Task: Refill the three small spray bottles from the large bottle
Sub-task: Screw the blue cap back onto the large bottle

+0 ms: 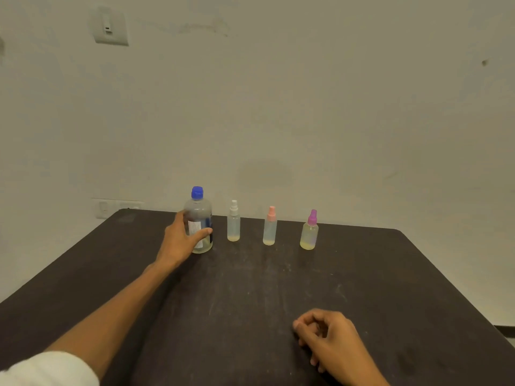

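The large clear bottle (199,215) with a blue cap stands upright near the far edge of the dark table (250,296). My left hand (179,240) grips its lower body, thumb across the front. To its right stand three small spray bottles in a row: one with a white top (233,222), one with a pink top (270,227) and a rounder one with a purple top (309,232). Each holds a little yellowish liquid at the bottom. My right hand (327,337) rests on the table near me, fingers loosely curled, holding nothing.
A pale wall rises right behind the table's far edge. A switch plate (111,29) sits high on the wall at left, and a socket (117,207) is low by the table's back left corner. The table's right edge drops off at far right.
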